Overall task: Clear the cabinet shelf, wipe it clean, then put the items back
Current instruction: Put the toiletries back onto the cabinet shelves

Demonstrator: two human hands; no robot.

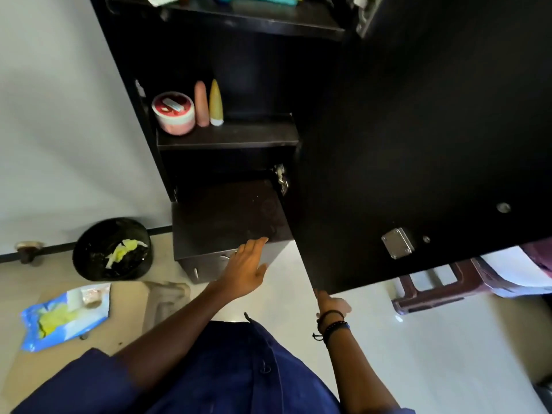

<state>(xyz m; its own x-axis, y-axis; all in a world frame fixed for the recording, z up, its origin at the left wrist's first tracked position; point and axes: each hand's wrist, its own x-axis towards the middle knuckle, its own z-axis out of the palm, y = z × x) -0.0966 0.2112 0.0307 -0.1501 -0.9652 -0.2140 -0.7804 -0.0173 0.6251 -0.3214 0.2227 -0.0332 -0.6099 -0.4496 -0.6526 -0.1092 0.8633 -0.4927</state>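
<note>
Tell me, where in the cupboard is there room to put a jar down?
The bottom shelf is all bare; only the left hand reaches over its front edge. The middle shelf is bare from the yellow tube to the right wall; the jar and pink tube crowd its left end. The top shelf looks crowded. The right hand holds the door.

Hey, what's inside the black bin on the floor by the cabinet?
Inside the black bin, a crumpled yellow-green wipe lies on a dark liner. Anything beneath the wipe or the liner's folds is hidden.
</note>
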